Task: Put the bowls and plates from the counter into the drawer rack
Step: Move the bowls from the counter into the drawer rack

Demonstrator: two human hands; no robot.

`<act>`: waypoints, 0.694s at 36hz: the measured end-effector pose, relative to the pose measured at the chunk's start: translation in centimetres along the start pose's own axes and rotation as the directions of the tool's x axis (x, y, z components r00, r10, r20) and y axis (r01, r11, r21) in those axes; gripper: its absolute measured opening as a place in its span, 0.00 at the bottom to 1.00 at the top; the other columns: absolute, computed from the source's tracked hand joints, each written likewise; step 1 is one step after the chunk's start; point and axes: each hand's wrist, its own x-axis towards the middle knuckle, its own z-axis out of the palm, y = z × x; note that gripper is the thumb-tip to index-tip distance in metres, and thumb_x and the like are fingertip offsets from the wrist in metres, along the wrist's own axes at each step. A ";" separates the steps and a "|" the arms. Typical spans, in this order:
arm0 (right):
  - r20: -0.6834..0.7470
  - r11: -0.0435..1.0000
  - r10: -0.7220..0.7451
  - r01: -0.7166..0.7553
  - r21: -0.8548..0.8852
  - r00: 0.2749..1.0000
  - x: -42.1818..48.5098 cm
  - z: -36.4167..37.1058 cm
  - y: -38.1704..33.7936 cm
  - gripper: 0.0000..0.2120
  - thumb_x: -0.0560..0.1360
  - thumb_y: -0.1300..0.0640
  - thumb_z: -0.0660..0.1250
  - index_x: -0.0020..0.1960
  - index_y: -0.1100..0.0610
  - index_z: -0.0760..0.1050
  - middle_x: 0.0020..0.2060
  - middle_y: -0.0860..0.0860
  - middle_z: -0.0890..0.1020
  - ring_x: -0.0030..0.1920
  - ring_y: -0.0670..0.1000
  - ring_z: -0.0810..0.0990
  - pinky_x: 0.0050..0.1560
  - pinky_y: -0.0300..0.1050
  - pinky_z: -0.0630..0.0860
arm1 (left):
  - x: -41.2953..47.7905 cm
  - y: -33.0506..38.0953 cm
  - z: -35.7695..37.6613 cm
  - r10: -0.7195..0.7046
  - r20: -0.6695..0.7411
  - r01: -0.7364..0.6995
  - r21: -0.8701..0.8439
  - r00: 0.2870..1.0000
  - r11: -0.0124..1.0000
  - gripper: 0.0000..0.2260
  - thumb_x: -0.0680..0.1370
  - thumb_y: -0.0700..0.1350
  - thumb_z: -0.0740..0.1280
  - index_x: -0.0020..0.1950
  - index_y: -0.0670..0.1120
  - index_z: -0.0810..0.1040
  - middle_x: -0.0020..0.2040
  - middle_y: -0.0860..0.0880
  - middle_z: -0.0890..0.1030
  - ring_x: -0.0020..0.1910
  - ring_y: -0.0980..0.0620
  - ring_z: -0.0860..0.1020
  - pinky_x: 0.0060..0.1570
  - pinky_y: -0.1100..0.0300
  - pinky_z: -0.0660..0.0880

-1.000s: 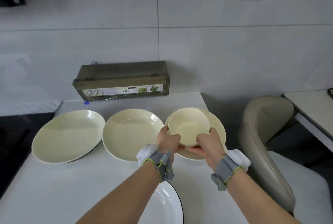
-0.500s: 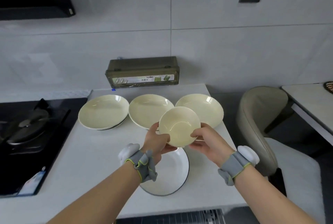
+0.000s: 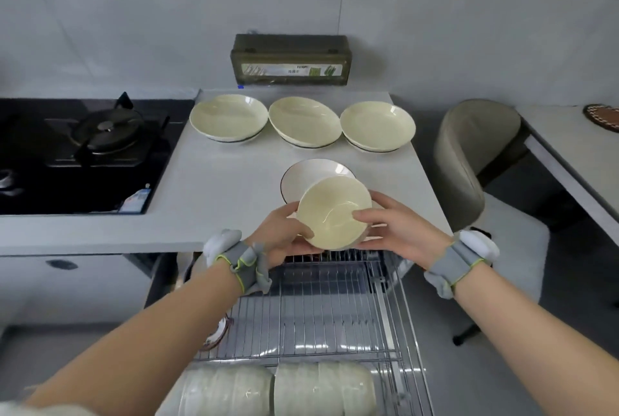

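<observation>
Grey counter (image 3: pixel 217 208) beside a black stove (image 3: pixel 100 134) (three cream plates (image 3: pixel 304 121) at its back). Left hand (image 3: pixel 284 234) and right hand (image 3: pixel 398 231) grip a cream bowl (image 3: pixel 333 211), now drawn back over the open drawer rack (image 3: pixel 335 308).

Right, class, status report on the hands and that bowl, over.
Left hand and right hand grip cream bowl. Bowl above drawer rack. Nothing seen blocking.

Holding a cream bowl (image 3: pixel 335 211) tilted between left hand (image 3: pixel 284 236) and right hand (image 3: pixel 398 231), at the front edge of the table (image 3: pixel 217 188), above the wire drawer rack (image 3: pixel 328 308).
</observation>
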 end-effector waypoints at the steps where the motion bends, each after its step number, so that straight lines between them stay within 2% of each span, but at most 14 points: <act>1: -0.004 1.000 0.006 -0.006 -0.024 1.000 -0.4 0.0 0.6 0.27 0.71 0.60 0.71 0.68 0.48 0.68 0.56 0.55 0.80 0.51 0.58 0.81 0.49 0.53 0.82 | -0.4 -0.7 -0.2 -0.022 0.012 0.022 0.003 1.000 1.000 0.25 0.73 0.24 0.59 0.67 0.43 0.70 0.58 0.41 0.73 0.46 0.41 0.79 0.47 0.48 0.79; 3: -0.022 0.997 0.013 -0.015 -0.081 1.000 -1.3 0.1 1.8 0.29 0.70 0.58 0.73 0.68 0.46 0.68 0.57 0.55 0.79 0.54 0.58 0.81 0.45 0.51 0.82 | -1.1 -2.0 -0.7 -0.061 0.013 0.060 0.027 0.998 0.998 0.23 0.73 0.25 0.60 0.65 0.43 0.72 0.56 0.41 0.75 0.46 0.41 0.81 0.47 0.49 0.80; 6: -0.087 0.979 0.019 -0.037 -0.201 0.996 -2.3 0.6 3.9 0.29 0.69 0.55 0.74 0.67 0.45 0.69 0.54 0.55 0.80 0.54 0.56 0.80 0.46 0.51 0.82 | -2.1 -3.9 -1.2 -0.089 -0.033 0.092 0.098 0.995 0.991 0.18 0.74 0.27 0.61 0.61 0.43 0.73 0.55 0.37 0.78 0.47 0.41 0.80 0.47 0.52 0.80; 8: -0.139 0.957 0.006 -0.046 -0.288 0.990 -2.6 0.7 5.2 0.30 0.69 0.55 0.75 0.67 0.45 0.69 0.52 0.51 0.78 0.52 0.53 0.79 0.44 0.50 0.83 | -2.4 -4.6 -1.5 -0.084 -0.066 0.092 0.129 0.994 0.987 0.16 0.76 0.29 0.62 0.60 0.42 0.72 0.51 0.37 0.76 0.47 0.43 0.78 0.48 0.52 0.79; 10: -0.172 0.910 -0.018 -0.055 -0.410 0.985 -2.6 0.6 7.1 0.31 0.68 0.55 0.75 0.68 0.47 0.68 0.54 0.48 0.76 0.51 0.51 0.78 0.41 0.48 0.82 | -2.5 -5.6 -1.9 -0.082 -0.064 0.091 0.165 0.995 0.982 0.14 0.76 0.30 0.62 0.59 0.41 0.72 0.48 0.39 0.74 0.44 0.45 0.76 0.46 0.55 0.80; 13: -0.197 0.745 -0.068 -0.081 -0.662 0.978 -1.8 0.0 10.0 0.33 0.66 0.52 0.75 0.69 0.50 0.69 0.63 0.49 0.75 0.59 0.52 0.75 0.57 0.52 0.77 | -2.3 -6.8 -2.4 -0.089 -0.070 0.102 0.224 0.994 0.969 0.11 0.76 0.31 0.63 0.56 0.41 0.74 0.44 0.41 0.73 0.42 0.48 0.75 0.44 0.57 0.80; 15: -0.201 0.613 -0.052 -0.128 -0.780 0.978 -1.4 -0.4 11.6 0.35 0.66 0.49 0.75 0.70 0.50 0.67 0.65 0.50 0.75 0.63 0.53 0.73 0.63 0.50 0.72 | -2.1 -7.3 -2.6 -0.085 -0.093 0.107 0.261 0.992 0.959 0.09 0.76 0.32 0.63 0.53 0.42 0.75 0.43 0.42 0.73 0.44 0.47 0.75 0.44 0.57 0.79; 18: -0.200 0.416 0.021 -0.191 -0.889 0.980 -0.8 -1.0 13.8 0.34 0.66 0.45 0.72 0.69 0.48 0.67 0.63 0.51 0.76 0.64 0.56 0.72 0.59 0.48 0.72 | -1.3 -8.3 -2.8 -0.086 -0.102 0.112 0.290 0.991 0.950 0.08 0.76 0.30 0.62 0.47 0.42 0.77 0.38 0.44 0.72 0.41 0.47 0.73 0.42 0.57 0.77; 20: -0.201 0.339 0.065 -0.211 -0.917 0.977 -0.6 -1.5 15.4 0.30 0.65 0.44 0.71 0.65 0.48 0.69 0.60 0.53 0.78 0.60 0.59 0.73 0.54 0.47 0.73 | -0.8 -9.1 -2.6 -0.096 -0.104 0.125 0.327 0.990 0.937 0.09 0.76 0.30 0.61 0.47 0.42 0.77 0.37 0.44 0.72 0.40 0.47 0.72 0.42 0.57 0.78; 23: -0.225 0.316 0.131 -0.256 -0.914 0.966 -0.6 -2.2 17.9 0.31 0.65 0.44 0.70 0.66 0.47 0.67 0.61 0.57 0.74 0.57 0.61 0.74 0.50 0.46 0.72 | 0.0 -10.3 -2.2 -0.130 -0.097 0.158 0.394 0.987 0.905 0.09 0.76 0.31 0.62 0.46 0.43 0.77 0.37 0.46 0.73 0.36 0.52 0.73 0.35 0.61 0.79; 25: -0.251 0.315 0.173 -0.294 -0.902 0.953 -0.8 -2.5 19.5 0.34 0.66 0.44 0.70 0.70 0.47 0.64 0.63 0.60 0.69 0.59 0.63 0.74 0.53 0.46 0.73 | 0.5 -11.2 -1.9 -0.153 -0.093 0.178 0.424 0.984 0.888 0.08 0.76 0.32 0.62 0.47 0.43 0.77 0.38 0.47 0.74 0.36 0.53 0.74 0.42 0.57 0.80</act>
